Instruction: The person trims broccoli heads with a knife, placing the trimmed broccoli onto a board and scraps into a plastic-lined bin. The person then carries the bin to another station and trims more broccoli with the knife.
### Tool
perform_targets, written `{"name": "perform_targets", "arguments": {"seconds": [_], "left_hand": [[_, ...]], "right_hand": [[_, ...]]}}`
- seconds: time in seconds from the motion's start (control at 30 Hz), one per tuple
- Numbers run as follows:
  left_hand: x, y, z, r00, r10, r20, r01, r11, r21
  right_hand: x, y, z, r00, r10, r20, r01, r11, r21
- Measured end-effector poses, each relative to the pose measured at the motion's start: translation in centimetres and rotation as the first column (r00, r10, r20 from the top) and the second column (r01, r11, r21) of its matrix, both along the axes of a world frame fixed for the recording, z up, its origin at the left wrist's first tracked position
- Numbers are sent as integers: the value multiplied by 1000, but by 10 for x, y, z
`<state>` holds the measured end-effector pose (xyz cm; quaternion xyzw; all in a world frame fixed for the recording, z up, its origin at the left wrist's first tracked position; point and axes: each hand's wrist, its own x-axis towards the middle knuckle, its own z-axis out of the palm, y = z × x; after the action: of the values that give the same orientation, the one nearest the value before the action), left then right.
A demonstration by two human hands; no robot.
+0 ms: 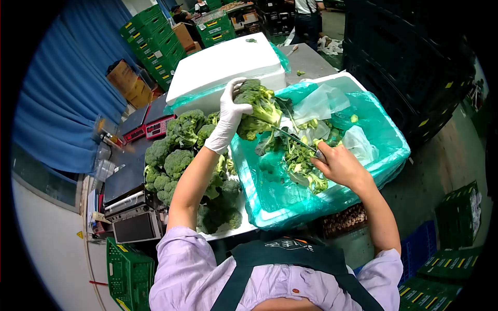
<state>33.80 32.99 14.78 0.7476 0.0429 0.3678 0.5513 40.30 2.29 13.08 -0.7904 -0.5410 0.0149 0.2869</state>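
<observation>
Over the near side of a foam box lined with green plastic film [265, 194], we find the gloved left hand [228, 116] grasping a broccoli head [255, 106], its stalk turned toward the right hand. The bare right hand [340, 163] is clenched on the handle of a knife [296, 139], the blade's tip at the stalk; we cannot tell whether it has entered. We judge that this hold presents the stalk to the blade and keeps the fingers behind the crown, while the position over the box lets pieces drop inside.

The liner holds broccoli trimmings [300, 161] and crumpled clear plastic [359, 145]. Left of the box we note a pile of broccoli heads [177, 161], in easy reach, in our judgement, of the left hand. Beyond stands a white foam box [223, 67], apparently lidded, with a green scrap on top.
</observation>
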Motion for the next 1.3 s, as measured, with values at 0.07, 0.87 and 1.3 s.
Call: {"name": "perform_targets", "arguments": {"seconds": [0.07, 0.87, 1.3], "left_hand": [[-1, -8, 8, 998, -35, -58, 37, 999, 37], [33, -12, 15, 979, -88, -183, 112, 985, 130], [26, -56, 28, 954, -230, -191, 296, 822, 487]], "right_hand": [[5, 4, 1, 1000, -3, 13, 3, 999, -38], [6, 1, 3, 999, -30, -14, 28, 992, -120], [29, 8, -10, 990, 135, -46, -141, 976, -164]]}}
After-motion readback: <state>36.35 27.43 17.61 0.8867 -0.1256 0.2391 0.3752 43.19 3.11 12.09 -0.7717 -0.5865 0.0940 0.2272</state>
